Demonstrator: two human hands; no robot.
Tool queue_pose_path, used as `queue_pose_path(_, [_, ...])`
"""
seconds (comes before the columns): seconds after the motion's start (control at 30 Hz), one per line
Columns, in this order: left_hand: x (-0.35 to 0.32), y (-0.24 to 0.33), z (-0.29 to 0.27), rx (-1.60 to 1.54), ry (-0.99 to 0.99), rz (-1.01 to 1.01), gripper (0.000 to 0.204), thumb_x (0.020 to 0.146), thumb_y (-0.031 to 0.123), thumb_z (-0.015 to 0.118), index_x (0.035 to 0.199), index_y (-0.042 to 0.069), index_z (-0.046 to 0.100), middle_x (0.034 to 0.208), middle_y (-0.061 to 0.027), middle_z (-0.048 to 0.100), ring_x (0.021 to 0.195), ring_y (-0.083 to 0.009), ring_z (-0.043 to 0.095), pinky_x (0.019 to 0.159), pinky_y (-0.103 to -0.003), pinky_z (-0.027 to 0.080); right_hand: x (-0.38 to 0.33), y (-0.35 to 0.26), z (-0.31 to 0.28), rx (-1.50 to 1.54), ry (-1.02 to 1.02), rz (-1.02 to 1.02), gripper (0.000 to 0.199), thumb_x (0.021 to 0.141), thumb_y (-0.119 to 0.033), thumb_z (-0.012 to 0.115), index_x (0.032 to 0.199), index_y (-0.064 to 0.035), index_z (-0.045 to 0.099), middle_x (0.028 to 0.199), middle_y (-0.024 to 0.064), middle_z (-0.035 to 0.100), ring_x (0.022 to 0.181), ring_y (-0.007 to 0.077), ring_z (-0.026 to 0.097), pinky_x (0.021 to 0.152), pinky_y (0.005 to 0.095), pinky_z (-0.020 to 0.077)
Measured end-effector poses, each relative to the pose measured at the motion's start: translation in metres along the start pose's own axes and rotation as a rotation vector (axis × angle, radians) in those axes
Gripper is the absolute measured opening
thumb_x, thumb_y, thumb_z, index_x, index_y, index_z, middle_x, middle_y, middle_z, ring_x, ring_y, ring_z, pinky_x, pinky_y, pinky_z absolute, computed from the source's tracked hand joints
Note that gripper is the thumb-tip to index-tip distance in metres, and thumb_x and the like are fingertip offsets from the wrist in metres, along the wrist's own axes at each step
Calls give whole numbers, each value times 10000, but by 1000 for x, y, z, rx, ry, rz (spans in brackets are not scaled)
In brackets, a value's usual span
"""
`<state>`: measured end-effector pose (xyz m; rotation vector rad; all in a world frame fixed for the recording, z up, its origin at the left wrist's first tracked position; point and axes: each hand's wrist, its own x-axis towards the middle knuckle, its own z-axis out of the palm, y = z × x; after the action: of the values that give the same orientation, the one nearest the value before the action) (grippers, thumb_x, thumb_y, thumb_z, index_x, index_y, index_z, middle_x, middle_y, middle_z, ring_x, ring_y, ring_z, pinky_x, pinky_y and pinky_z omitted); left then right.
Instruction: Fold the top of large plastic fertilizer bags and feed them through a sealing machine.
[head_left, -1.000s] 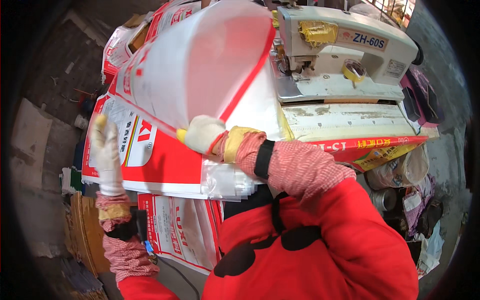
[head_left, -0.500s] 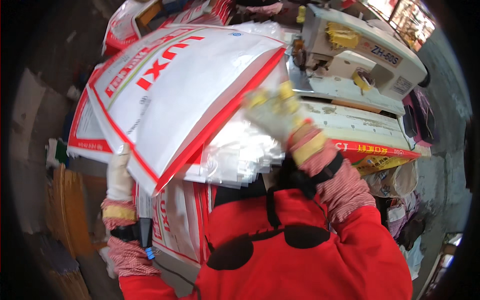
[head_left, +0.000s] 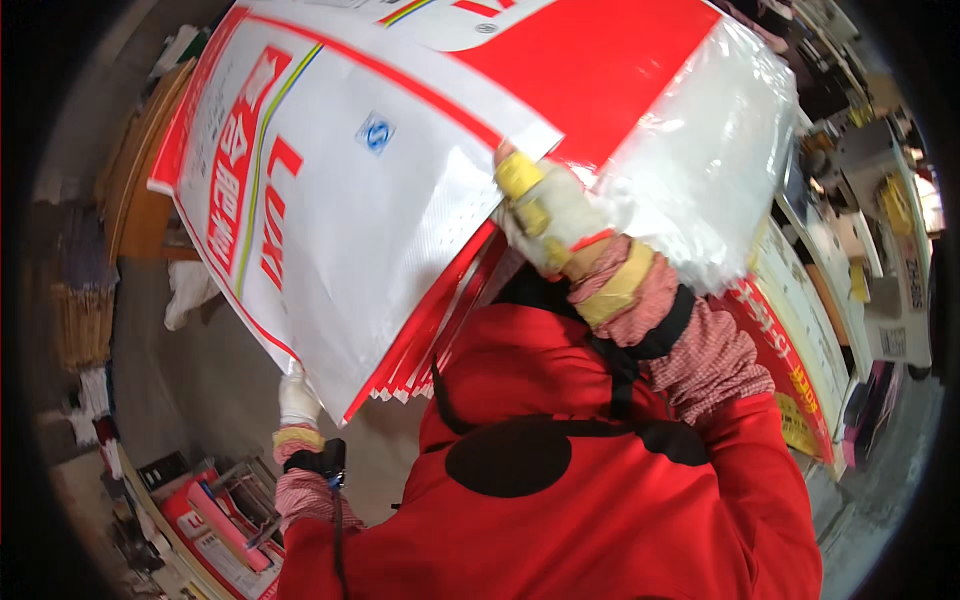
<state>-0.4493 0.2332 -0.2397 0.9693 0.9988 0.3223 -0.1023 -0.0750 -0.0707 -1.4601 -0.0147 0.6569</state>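
A large white woven sack (head_left: 340, 200) with red borders spreads across the upper middle, bulging slightly. My left hand (head_left: 298, 398), in a white glove, grips its near left edge, the fingers partly hidden by the sack. At the opposite corner my right hand (head_left: 548, 208), gloved with yellow tape around the fingers, pinches the sack's edge. Several red-edged sack layers (head_left: 425, 350) fan out underneath. Behind my right hand lie another red and white sack (head_left: 600, 75) and a crumpled sheet of clear plastic film (head_left: 700, 150).
A white sewing machine (head_left: 885, 240) stands at the far right on a worn table (head_left: 790, 275), with a red and yellow printed panel (head_left: 775, 350) along its near side. Wooden furniture (head_left: 140, 170) is at the left. A red container with mixed items (head_left: 225, 530) sits at the lower left.
The view has swung left, so the sewing machine appears farther right. My right hand has gone from beside the clear film to the sack's corner. My left hand still holds a sack edge.
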Motion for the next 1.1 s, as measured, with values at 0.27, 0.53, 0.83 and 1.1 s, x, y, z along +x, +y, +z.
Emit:
queue_pose_path(0.27, [12, -124, -48, 732, 587, 97, 298, 860, 198, 518, 904, -90, 580, 807, -168, 634, 716, -288, 602, 642, -353, 454, 106, 156, 17, 163, -71, 352, 343, 869, -424, 461, 818, -104, 572, 627, 23, 504, 562, 167, 510, 516, 300, 415])
queue_pose_path(0.53, [69, -133, -81, 1160, 543, 135, 242, 853, 229, 509, 797, 0, 567, 768, -180, 612, 727, -318, 598, 676, -398, 453, 31, 113, -3, 671, -565, 410, 336, 817, -343, 602, 988, -69, 509, 925, 94, 553, 831, 228, 557, 707, 387, 467])
queue_pose_path(0.83, [117, -65, -57, 1172, 430, -190, 447, 732, 250, 602, 1069, -40, 552, 948, -196, 597, 910, -329, 569, 803, -383, 444, -37, -9, -16, 1276, -1183, 29, 1050, 466, -806, 580, 1189, -56, 441, 1268, 243, 332, 1170, 406, 373, 985, 532, 286])
queue_pose_path(1.1, [-45, 89, 282, 931, 65, 1327, 369, 799, 15, 521, 1158, -38, 456, 1248, -188, 400, 1139, -311, 417, 950, -390, 357, -77, -14, -63, 1085, -952, -129, 1214, 416, -911, 406, 1360, -158, 293, 1373, 151, 291, 1238, 349, 312, 1018, 491, 232])
